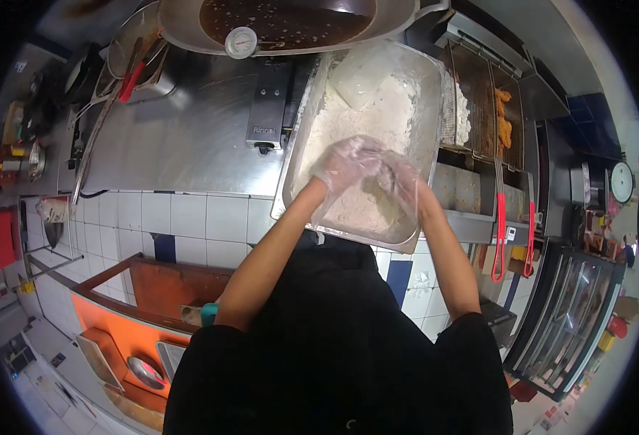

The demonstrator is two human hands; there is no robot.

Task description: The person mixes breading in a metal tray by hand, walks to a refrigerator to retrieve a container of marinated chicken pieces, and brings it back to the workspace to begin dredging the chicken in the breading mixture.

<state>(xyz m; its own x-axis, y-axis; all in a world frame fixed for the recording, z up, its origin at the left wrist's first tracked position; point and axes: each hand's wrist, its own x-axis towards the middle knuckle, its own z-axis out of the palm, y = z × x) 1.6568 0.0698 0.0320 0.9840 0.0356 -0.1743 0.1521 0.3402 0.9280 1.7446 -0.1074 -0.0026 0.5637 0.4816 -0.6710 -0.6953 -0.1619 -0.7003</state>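
Both my hands wear clear plastic gloves and meet above a deep metal tray point(437, 125) that holds pale flour point(335, 125). My left hand point(352, 157) is at the left, its fingers bent and touching those of my right hand point(403, 174). The glove plastic and motion blur hide whether anything lies between the fingers. A translucent plastic container or scoop point(354, 76) rests in the flour at the tray's far end. Beyond the tray stands a large wok point(180, 32) of dark oil, with a dial thermometer point(241, 43) at its near rim.
Fryer baskets with red handles point(500, 228) stand to the right; one holds fried food point(503, 122), another pale coated pieces point(462, 111). Left of the tray are a stove control box point(267, 111) and a steel counter point(189, 130). Red-handled tongs point(132, 81) and a strainer point(129, 49) lie farther left.
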